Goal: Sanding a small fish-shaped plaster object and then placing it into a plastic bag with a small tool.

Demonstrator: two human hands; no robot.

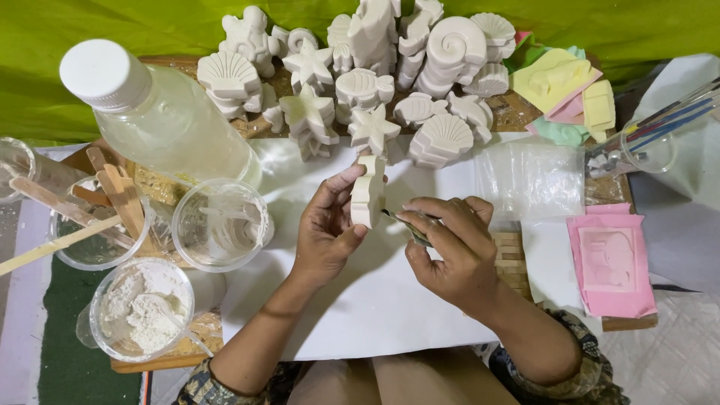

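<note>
My left hand [328,232] grips a white plaster cast [368,191], held upright on its edge above a white sheet of paper [375,300]. My right hand [448,244] pinches a small folded piece of dark sandpaper [409,227] and presses it against the cast's right edge. Both hands sit close together over the middle of the paper. The cast's shape is partly hidden by my fingers.
Several white plaster shells, starfish and sea figures [360,82] crowd the back. A large clear bottle with white cap [150,112] lies at left, beside cups with wooden sticks [97,217], an emptied cup [221,225] and a cup of white powder [142,307]. Pink mould [611,259], yellow moulds [559,79], plastic bags [532,180], glass of brushes [645,142] at right.
</note>
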